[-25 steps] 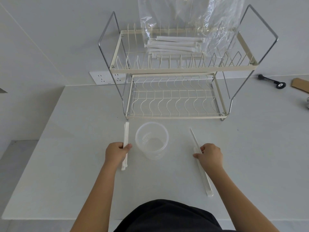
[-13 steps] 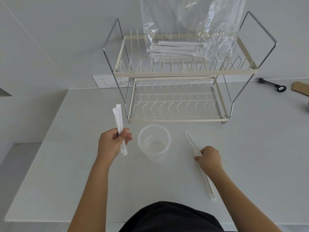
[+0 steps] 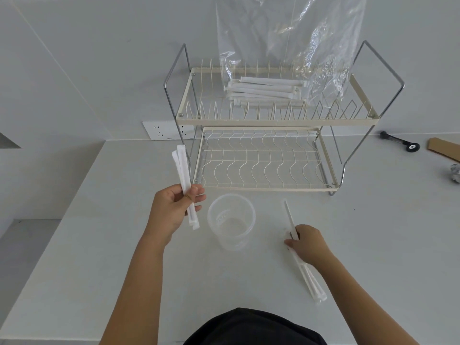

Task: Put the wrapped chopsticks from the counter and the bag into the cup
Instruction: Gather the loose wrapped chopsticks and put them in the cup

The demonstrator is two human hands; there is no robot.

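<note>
A clear plastic cup (image 3: 232, 221) stands upright on the white counter (image 3: 99, 232), between my hands. My left hand (image 3: 171, 210) grips two white wrapped chopsticks (image 3: 183, 170) lifted off the counter, held nearly upright just left of the cup. My right hand (image 3: 306, 242) rests on the counter right of the cup, its fingers curled round more wrapped chopsticks (image 3: 310, 282) that still lie flat. A clear plastic bag (image 3: 286, 46) with several wrapped chopsticks (image 3: 266, 92) sits on the top tier of the dish rack (image 3: 261, 120).
The two-tier wire dish rack stands against the wall behind the cup; its lower tier (image 3: 261, 160) holds nothing. A black tool (image 3: 398, 141), a cardboard piece (image 3: 445, 149) and crumpled foil (image 3: 455, 171) lie at the far right. A wall socket (image 3: 161, 130) is behind the rack's left side.
My left hand has lifted its wrapped chopsticks off the counter and raised them upright beside the cup. My right hand stays on the other chopsticks.
</note>
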